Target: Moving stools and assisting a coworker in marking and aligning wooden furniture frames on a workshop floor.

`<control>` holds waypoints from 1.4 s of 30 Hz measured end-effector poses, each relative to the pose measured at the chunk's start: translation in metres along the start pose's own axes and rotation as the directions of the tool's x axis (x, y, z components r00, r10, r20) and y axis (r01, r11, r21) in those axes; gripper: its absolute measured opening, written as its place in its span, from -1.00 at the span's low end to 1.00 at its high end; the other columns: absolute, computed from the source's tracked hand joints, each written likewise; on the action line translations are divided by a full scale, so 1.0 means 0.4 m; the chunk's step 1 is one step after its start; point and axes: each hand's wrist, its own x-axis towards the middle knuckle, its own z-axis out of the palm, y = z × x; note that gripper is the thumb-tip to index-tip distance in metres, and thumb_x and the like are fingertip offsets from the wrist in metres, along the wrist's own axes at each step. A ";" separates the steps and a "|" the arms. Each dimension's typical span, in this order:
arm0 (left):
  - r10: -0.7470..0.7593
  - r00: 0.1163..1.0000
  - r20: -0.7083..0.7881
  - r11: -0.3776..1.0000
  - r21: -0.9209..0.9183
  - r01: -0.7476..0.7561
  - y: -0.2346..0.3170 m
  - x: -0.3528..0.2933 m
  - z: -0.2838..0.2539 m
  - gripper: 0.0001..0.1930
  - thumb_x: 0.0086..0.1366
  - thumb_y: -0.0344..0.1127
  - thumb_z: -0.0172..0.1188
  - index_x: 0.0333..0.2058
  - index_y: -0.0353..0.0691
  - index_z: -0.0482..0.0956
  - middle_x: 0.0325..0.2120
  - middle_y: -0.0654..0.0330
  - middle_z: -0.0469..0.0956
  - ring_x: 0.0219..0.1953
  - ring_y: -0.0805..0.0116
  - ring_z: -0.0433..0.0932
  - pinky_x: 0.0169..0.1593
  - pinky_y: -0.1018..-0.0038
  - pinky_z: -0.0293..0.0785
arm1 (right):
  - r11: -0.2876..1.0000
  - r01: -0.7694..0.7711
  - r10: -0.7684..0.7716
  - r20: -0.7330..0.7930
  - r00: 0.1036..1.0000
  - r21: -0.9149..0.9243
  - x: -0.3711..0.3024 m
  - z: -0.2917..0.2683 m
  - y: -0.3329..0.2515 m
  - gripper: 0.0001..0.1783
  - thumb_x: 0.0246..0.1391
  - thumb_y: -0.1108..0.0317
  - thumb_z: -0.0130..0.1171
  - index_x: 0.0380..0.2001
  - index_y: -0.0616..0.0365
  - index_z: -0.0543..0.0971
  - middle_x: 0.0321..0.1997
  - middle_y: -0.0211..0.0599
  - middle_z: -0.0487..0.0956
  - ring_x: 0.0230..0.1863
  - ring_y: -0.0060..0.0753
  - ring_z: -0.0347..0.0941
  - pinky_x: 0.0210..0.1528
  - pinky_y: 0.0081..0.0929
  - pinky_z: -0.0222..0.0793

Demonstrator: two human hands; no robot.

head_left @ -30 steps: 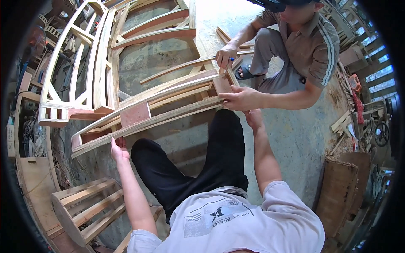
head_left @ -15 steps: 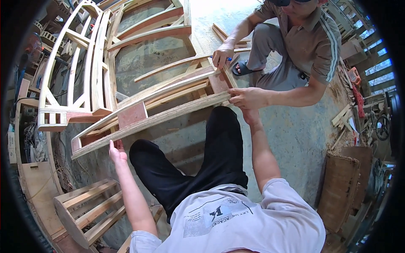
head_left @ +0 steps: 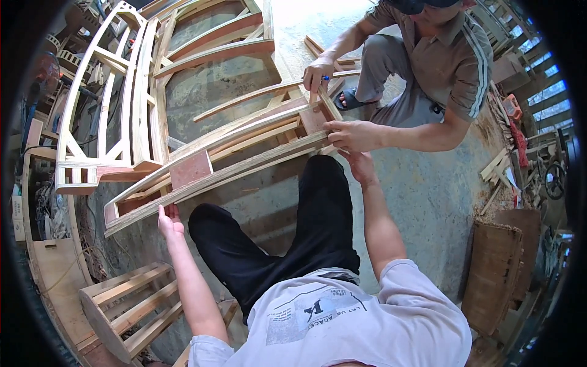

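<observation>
A long, slightly curved wooden frame (head_left: 244, 166) of pale rails and reddish plywood blocks lies slanted in front of my knees. My left hand (head_left: 170, 224) holds its near rail toward the left end, palm turned up, thumb in front and the fingers partly hidden by the wood. At the right end my right hand (head_left: 361, 166) grips the frame from below; its fingertips are partly covered. Just above it, a co-worker's hand (head_left: 354, 136) rests on the same corner. The co-worker's other hand (head_left: 317, 76) is at the far side of that corner with a blue pen (head_left: 325, 78).
A large slatted wooden frame (head_left: 214, 59) spreads out beyond, with a curved frame (head_left: 104, 92) at the left. The co-worker (head_left: 428, 67) squats at the far right. A small slatted rack (head_left: 131, 306) stands by my left arm; brown boards (head_left: 492, 272) lean at the right.
The held frame has tilted slightly, so a second strip shows beneath its near rail. The co-worker's near hand has shifted a little left; my hands have barely moved.
</observation>
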 end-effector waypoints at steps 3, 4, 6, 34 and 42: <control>-0.005 1.000 -0.009 1.000 -0.004 0.005 0.003 0.001 -0.004 -0.79 0.27 -0.24 0.04 -0.25 -0.25 0.50 -0.34 0.15 0.56 -0.28 0.27 0.53 -0.12 0.36 0.48 | 1.000 -0.007 0.007 -0.013 1.000 -0.003 0.001 0.007 0.003 -0.64 0.11 0.26 0.04 -0.03 0.13 0.40 -0.03 -0.33 0.46 -0.08 -0.40 0.42 -0.05 -0.38 0.36; -0.007 1.000 -0.008 1.000 0.004 0.007 0.002 -0.004 -0.002 -0.78 0.27 -0.24 0.04 -0.23 -0.25 0.48 -0.34 0.14 0.55 -0.30 0.29 0.53 -0.17 0.39 0.49 | 1.000 -0.015 0.014 -0.042 0.999 -0.013 0.000 0.008 0.001 -0.66 0.12 0.28 0.00 -0.03 0.13 0.41 -0.03 -0.32 0.45 -0.08 -0.39 0.42 -0.05 -0.38 0.37; -0.009 1.000 -0.005 1.000 0.012 0.010 0.002 -0.011 0.005 -0.77 0.27 -0.24 0.04 -0.21 -0.26 0.45 -0.35 0.14 0.53 -0.32 0.32 0.52 -0.21 0.41 0.51 | 0.998 -0.038 0.036 -0.044 0.998 -0.040 -0.005 -0.001 0.007 -0.66 0.14 0.27 -0.04 -0.02 0.11 0.40 -0.01 -0.32 0.45 -0.04 -0.38 0.40 -0.02 -0.33 0.34; 0.117 0.991 -0.061 0.993 0.019 -0.116 0.024 -0.113 0.063 -0.84 0.23 -0.32 0.09 -0.25 -0.21 0.40 -0.39 0.21 0.51 -0.43 0.36 0.54 -0.39 0.42 0.50 | 0.972 -0.229 0.222 -0.117 0.968 -0.056 -0.118 -0.100 0.074 -0.60 0.21 0.21 -0.11 0.08 0.12 0.32 0.12 -0.25 0.38 0.06 -0.28 0.38 0.04 -0.38 0.29; 0.234 0.964 -0.128 0.961 0.180 -0.209 0.037 -0.120 0.087 -0.84 0.19 -0.28 0.14 -0.39 -0.26 0.51 -0.49 0.19 0.54 -0.47 0.36 0.53 -0.38 0.37 0.49 | 0.952 -0.288 0.266 -0.183 0.946 -0.103 -0.134 -0.106 0.057 -0.59 0.20 0.17 -0.08 0.06 0.08 0.34 0.07 -0.30 0.43 0.04 -0.31 0.40 0.00 -0.43 0.30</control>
